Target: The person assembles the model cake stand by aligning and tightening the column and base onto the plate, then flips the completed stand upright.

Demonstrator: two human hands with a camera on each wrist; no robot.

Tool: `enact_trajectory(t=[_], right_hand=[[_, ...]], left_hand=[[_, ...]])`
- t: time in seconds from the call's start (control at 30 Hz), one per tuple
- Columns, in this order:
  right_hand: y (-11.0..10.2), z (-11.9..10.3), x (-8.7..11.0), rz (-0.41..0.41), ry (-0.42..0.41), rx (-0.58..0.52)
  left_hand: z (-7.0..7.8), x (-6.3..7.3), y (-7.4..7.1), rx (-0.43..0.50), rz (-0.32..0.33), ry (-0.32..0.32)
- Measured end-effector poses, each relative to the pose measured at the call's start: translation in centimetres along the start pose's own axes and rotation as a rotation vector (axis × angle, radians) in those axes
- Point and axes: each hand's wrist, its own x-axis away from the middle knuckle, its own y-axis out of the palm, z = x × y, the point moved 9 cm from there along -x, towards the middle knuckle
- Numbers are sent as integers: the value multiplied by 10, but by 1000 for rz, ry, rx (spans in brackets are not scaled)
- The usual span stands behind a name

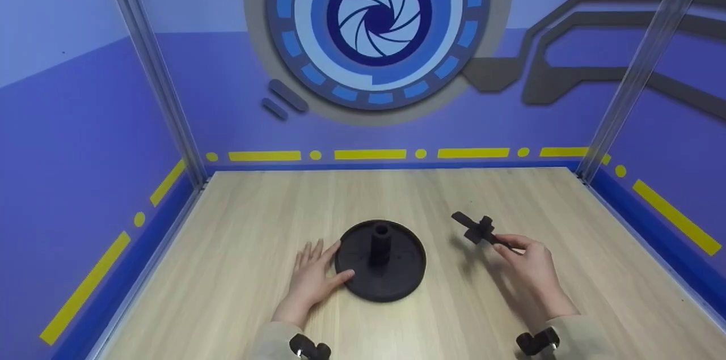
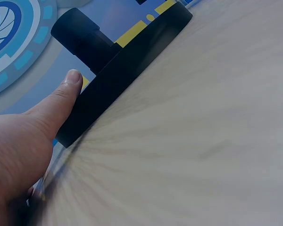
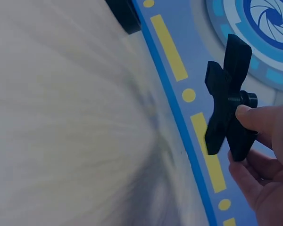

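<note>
A black round base [image 1: 357,286] with an upright hollow post [image 1: 381,244] at its middle lies on the table. My left hand [image 1: 312,278] rests at its left edge, with the thumb over the rim and the other fingers spread fairly straight. That thumb and the thick rim [image 2: 132,68] also show in the left wrist view. To the right, my right hand [image 1: 533,269] pinches one blade of a black cross-shaped piece [image 1: 481,229] above the table. Flat blades and a short round hub [image 3: 247,99] are visible on this piece in the right wrist view.
The wood-grain table [image 1: 255,207] is enclosed by printed blue panels [image 1: 215,99] at the back and sides. Metal corner posts [image 1: 156,71] stand at the back left and back right. The cross-shaped piece casts a shadow on the table.
</note>
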Motion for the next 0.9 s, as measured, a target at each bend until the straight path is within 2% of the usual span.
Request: enact_trajectory(t=[0.2, 0.3, 0.9], right_hand=[[1, -13, 2, -29, -16, 13], [1, -19, 3, -37, -19, -18], [9, -48, 1, -100, 48, -420]], left_hand=[[0, -1, 0, -8, 2, 5], [1, -1, 0, -13, 5, 6], [0, -1, 1, -18, -2, 9]])
